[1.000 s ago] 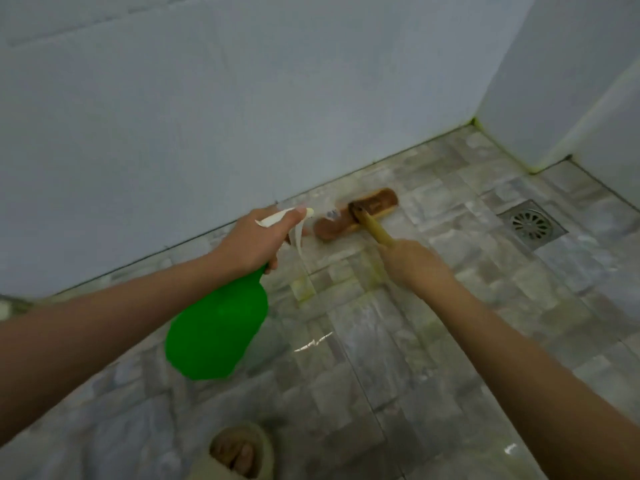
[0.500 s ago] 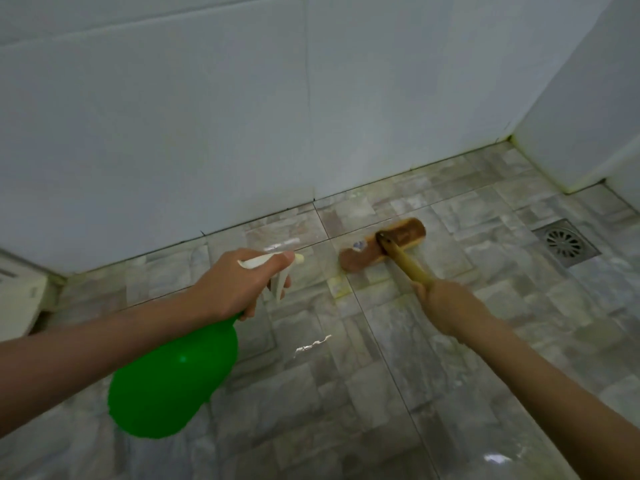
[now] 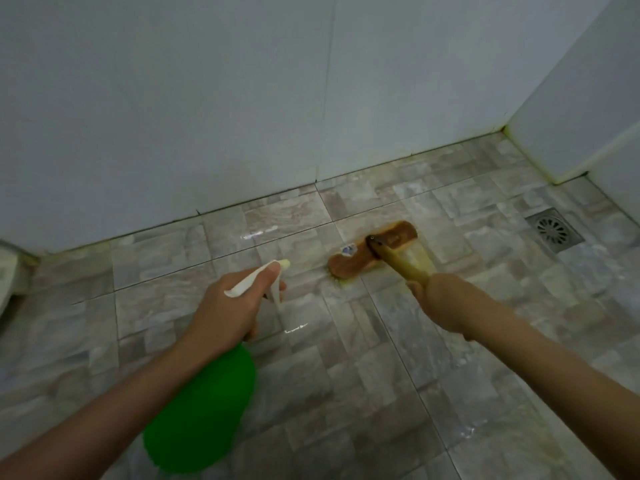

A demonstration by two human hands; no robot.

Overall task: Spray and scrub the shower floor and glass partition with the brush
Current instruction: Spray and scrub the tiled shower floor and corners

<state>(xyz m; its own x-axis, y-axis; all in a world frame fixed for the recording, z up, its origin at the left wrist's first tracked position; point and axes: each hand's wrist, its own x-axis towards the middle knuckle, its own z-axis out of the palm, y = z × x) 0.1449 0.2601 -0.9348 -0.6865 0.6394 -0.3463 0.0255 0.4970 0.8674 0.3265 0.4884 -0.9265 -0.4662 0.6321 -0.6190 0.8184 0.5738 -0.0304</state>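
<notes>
My left hand (image 3: 228, 306) grips the white trigger head of a green spray bottle (image 3: 204, 414), whose nozzle points at the wet stone-pattern shower floor (image 3: 346, 358). My right hand (image 3: 446, 306) holds the yellowish handle of a scrub brush (image 3: 374, 251). Its brown wooden head lies flat on the floor tiles, a short way out from the white wall, with yellowish foam beside it. No glass partition shows in this view.
A square metal floor drain (image 3: 554, 233) sits at the right. White tiled walls (image 3: 242, 98) close the back and the right corner. A white fixture edge (image 3: 7, 271) shows at the far left.
The brush head has drawn back from the wall's base onto the open floor tiles. My view has swung left and tilted up; the sandalled foot has left the frame.
</notes>
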